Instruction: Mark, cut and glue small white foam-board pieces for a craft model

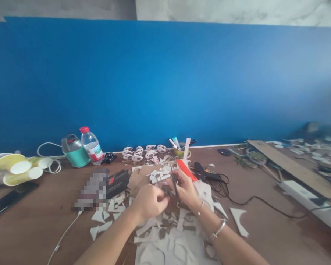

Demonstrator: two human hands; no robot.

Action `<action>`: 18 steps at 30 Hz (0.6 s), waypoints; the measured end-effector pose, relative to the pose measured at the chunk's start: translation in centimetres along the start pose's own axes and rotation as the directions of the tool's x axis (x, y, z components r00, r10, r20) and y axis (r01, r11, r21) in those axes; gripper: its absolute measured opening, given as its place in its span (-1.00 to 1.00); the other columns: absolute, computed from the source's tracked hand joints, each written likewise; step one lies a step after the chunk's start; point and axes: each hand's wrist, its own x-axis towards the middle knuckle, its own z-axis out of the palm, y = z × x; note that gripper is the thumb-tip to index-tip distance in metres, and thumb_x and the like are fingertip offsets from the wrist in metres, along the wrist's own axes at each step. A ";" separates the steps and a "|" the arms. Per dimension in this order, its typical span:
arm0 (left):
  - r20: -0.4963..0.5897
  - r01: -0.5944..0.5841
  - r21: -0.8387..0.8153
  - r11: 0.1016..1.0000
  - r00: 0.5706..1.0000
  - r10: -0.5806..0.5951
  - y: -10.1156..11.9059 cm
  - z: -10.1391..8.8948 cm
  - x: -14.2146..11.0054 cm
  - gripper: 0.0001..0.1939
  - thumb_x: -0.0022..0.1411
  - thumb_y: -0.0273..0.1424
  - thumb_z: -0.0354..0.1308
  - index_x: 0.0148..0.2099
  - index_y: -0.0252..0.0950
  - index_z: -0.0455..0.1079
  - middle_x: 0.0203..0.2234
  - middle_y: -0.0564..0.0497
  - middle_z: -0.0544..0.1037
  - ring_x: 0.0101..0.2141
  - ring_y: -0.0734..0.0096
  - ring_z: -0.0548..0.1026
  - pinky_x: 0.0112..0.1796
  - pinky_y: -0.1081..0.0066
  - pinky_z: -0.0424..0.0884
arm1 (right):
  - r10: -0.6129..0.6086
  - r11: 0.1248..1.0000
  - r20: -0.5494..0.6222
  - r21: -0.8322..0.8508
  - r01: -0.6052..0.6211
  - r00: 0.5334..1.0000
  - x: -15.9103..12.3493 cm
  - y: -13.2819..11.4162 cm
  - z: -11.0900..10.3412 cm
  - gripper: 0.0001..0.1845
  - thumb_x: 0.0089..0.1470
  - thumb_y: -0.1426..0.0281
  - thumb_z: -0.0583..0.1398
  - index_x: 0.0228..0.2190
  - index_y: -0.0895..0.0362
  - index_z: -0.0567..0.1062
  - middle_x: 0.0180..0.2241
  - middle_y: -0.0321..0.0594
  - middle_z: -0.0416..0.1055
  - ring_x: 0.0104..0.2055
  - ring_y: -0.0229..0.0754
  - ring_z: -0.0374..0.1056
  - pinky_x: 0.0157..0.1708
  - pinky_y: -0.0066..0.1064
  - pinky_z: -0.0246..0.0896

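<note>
My right hand (186, 189) is closed around a slim dark tool (174, 181), held nearly upright; its exact kind is unclear. Beside it, my left hand (150, 202) has its fingers curled in a pinch, and whatever sits between them is too small and blurred to name. Both hands are close together over a heap of white paper scraps (179, 248). Just beyond my right hand lies a bright orange-red strip (186, 170). Brown paper pieces (138, 178) lie past my left hand. Several white cut-out shapes (137, 157) are grouped near the wall.
A black glue gun (206, 173) trails its cable rightward to a white power strip (306, 195). A water bottle (91, 145), a green-and-grey jar (75, 151) and paper cups (19, 165) stand or lie left. A black box (118, 184) is nearer. A blue partition (165, 81) rises behind.
</note>
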 end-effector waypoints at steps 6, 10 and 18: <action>0.413 -0.084 0.278 0.957 0.910 -0.040 3.1 0.7 -1.4 -0.93 -0.11 -0.37 0.22 -0.51 -0.21 0.53 -0.60 -0.11 0.59 -0.53 0.17 0.48 -0.50 0.37 0.23 | -0.017 1.000 0.010 -0.014 0.017 1.000 0.0 0.2 -0.1 -0.74 -0.05 0.22 0.29 -0.37 0.13 0.42 -0.50 -0.32 0.32 -0.46 -0.24 0.17 -0.45 -0.41 0.12; 0.405 -0.025 0.223 0.974 0.912 -0.069 2.8 1.3 -1.6 -0.90 -0.15 -0.50 0.19 -0.56 -0.22 0.50 -0.64 -0.06 0.56 -0.54 0.23 0.49 -0.51 0.39 0.24 | -0.015 1.000 0.011 -0.008 0.015 1.000 -0.1 0.3 0.0 -0.73 -0.07 0.23 0.31 -0.37 0.12 0.43 -0.54 -0.35 0.29 -0.48 -0.24 0.16 -0.46 -0.42 0.09; 0.128 0.284 -0.818 0.500 0.938 -0.324 -0.3 0.0 1.1 -0.76 -0.05 -0.23 0.28 -0.47 -0.30 0.38 -0.62 0.10 0.45 -0.69 0.61 0.23 -0.64 0.54 0.03 | 0.050 0.969 0.046 0.242 -0.060 0.998 0.1 -0.4 0.0 -0.63 -0.10 0.14 0.34 -0.33 0.10 0.43 -0.50 -0.32 0.36 -0.47 -0.24 0.23 -0.46 -0.41 0.15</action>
